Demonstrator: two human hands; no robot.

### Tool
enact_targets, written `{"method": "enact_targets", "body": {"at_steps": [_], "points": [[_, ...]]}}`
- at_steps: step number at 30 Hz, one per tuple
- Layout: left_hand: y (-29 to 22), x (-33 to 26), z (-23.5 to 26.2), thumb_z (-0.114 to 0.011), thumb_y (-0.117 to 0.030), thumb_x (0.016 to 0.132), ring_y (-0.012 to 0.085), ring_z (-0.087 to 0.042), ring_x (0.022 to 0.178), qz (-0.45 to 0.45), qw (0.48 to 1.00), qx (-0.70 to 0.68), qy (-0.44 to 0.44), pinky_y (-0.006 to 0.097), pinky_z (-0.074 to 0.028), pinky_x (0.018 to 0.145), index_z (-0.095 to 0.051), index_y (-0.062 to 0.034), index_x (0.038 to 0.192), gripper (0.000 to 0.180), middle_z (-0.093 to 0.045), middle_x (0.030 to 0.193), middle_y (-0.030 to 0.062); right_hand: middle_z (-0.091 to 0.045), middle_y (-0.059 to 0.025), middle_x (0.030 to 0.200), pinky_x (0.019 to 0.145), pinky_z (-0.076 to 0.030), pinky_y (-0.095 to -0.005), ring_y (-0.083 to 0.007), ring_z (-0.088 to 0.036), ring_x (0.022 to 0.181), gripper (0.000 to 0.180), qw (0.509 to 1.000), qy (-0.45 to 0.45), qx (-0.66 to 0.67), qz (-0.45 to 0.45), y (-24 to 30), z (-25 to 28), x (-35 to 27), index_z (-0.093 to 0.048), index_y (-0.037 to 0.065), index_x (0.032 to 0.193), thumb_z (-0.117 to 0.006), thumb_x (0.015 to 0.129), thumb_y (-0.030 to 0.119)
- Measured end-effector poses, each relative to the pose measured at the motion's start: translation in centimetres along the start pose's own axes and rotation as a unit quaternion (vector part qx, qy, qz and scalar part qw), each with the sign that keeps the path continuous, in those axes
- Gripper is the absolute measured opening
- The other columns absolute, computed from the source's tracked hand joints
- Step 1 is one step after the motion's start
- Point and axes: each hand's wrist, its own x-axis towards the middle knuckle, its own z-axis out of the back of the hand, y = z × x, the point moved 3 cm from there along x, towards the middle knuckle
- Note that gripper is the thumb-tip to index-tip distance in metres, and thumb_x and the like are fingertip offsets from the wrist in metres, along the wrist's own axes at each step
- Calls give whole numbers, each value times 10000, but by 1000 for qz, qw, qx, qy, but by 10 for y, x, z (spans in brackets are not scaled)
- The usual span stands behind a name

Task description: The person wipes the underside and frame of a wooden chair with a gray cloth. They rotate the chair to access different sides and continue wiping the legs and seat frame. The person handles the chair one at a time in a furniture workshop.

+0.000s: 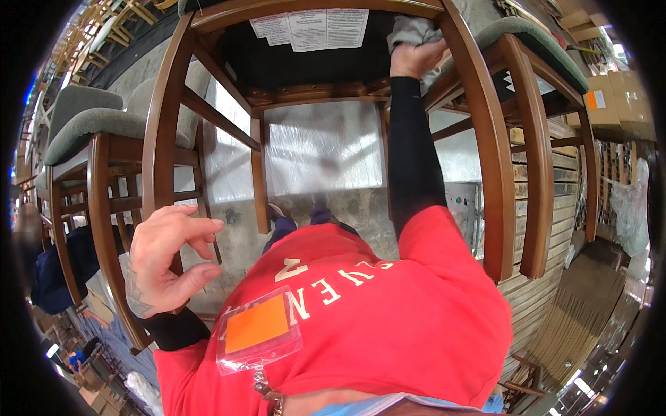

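Observation:
A dark brown wooden chair [161, 139] is in front of me, its black underside facing me and its legs pointing toward me. White printed labels [326, 29] are fixed on that underside. My right hand [415, 61] reaches up to the far right corner of the frame and is closed on a crumpled grey cloth [413, 31], beside the right leg. My left hand [166, 256] is in front of the lower left leg, its fingers loosely bent and apart, with nothing seen in them. Whether it touches the leg I cannot tell.
Upholstered chairs stand close on both sides, one grey-green chair [97, 135] at left and another chair [534, 139] at right. Cardboard boxes [617, 104] and a slatted wooden pallet [548, 222] are on the right. Clear plastic sheeting [326, 149] shows beyond the chair's legs.

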Motion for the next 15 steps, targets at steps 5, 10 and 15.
{"method": "enact_targets", "body": {"at_steps": [5, 10, 15], "points": [[-2, 0, 6, -818, -308, 739, 210, -695, 721, -7, 999, -31, -16, 439, -518, 953, -735, -23, 1031, 417, -659, 687, 19, -333, -328, 1508, 1222, -226, -544, -495, -318, 1423, 791, 962, 122, -184, -162, -85, 14, -104, -285, -53, 1496, -613, 775, -64], [-1, -4, 3, -800, -302, 755, 216, -699, 717, 23, 999, -23, -20, 437, -526, 940, -738, -10, 1018, 399, -660, 668, 19, -400, -352, 1466, 1179, -316, -513, -512, -392, 1374, 797, 914, 154, -95, -364, -80, -6, -179, -228, -104, 1531, -558, 808, -52], [4, -6, 1, -812, -334, 761, 210, -699, 690, 30, 998, -41, -47, 429, -535, 929, -744, -3, 996, 412, -667, 672, 32, -699, -294, 1167, 1007, -490, -421, -424, -663, 1136, 438, 920, 224, 140, -289, 1, -36, -253, -608, -64, 1269, -620, 849, 59]]}}
